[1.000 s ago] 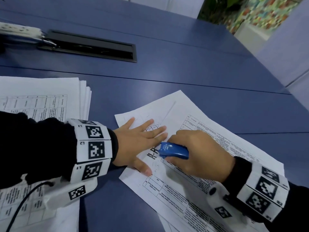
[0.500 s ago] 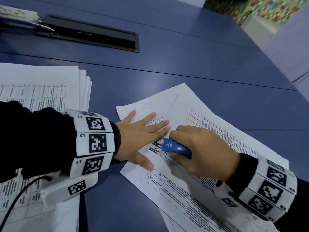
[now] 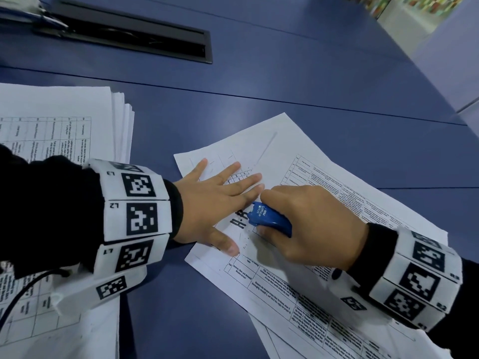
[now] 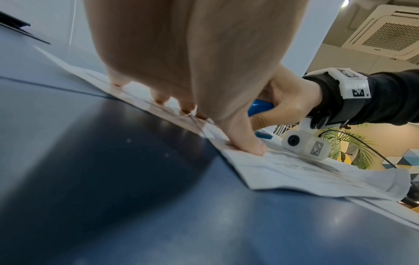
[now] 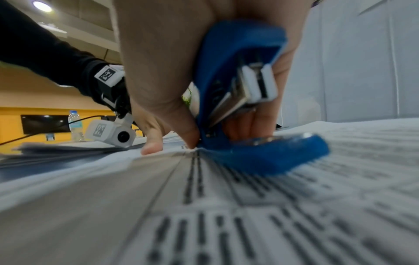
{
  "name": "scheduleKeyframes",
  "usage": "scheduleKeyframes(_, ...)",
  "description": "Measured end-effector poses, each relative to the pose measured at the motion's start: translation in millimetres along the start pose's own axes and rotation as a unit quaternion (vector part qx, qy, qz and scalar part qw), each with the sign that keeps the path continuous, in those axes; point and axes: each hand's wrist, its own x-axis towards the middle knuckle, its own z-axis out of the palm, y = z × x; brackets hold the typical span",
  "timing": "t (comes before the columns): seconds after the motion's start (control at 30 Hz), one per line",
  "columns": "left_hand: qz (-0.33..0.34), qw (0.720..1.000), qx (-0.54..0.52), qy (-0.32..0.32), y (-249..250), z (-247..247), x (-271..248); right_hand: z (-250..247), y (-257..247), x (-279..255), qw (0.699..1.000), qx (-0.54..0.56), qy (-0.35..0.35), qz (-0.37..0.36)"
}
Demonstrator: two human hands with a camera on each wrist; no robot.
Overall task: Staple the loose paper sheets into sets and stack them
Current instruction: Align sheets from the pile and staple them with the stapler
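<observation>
**Inspector:** State the position of your hands and the work.

**Operator:** My left hand (image 3: 207,203) lies flat, fingers (image 3: 233,170) straight and spread, pressing the loose paper sheets (image 3: 324,177) onto the blue worktop (image 3: 311,86). My right hand (image 3: 311,224) is clenched round the blue stapler (image 3: 269,218), nose near the left fingertips. The sheets lie askew at centre; the stack (image 3: 64,120) sits well apart at the left.

**Inspector:** Risks?

**Operator:** I judge the sheets could slip on the smooth, glossy worktop and be stapled out of line. The near corner curls up in the left wrist view. My left fingertips are close to the stapler's mouth.

**Inspector:** Materials?

**Operator:** Thin, limp printed paper; the stapler is a curved plastic shell with a metal magazine, hinged open in the right wrist view.
</observation>
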Motion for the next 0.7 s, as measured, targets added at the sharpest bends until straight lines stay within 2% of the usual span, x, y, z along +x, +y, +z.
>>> scheduleKeyframes(0.27,0.000,1.000,-0.010,0.004,-0.2,0.6,0.5,-3.3,-0.4,0.5,0.999,-0.029,0.012,-0.041)
scheduleKeyframes(0.53,-0.003,1.000,-0.011,0.004,1.9,0.1,0.2,-6.9,-4.1,1.4,0.996,-0.063,-0.026,-0.055)
scheduleKeyframes(0.6,-0.004,1.000,-0.012,0.004,1.6,0.3,0.3,-6.6,-2.7,1.1,0.997,-0.045,-0.031,-0.049)
scheduleKeyframes(0.7,-0.006,1.000,-0.013,0.005,1.4,0.6,0.4,-6.8,2.4,4.0,0.998,0.047,-0.047,0.001)
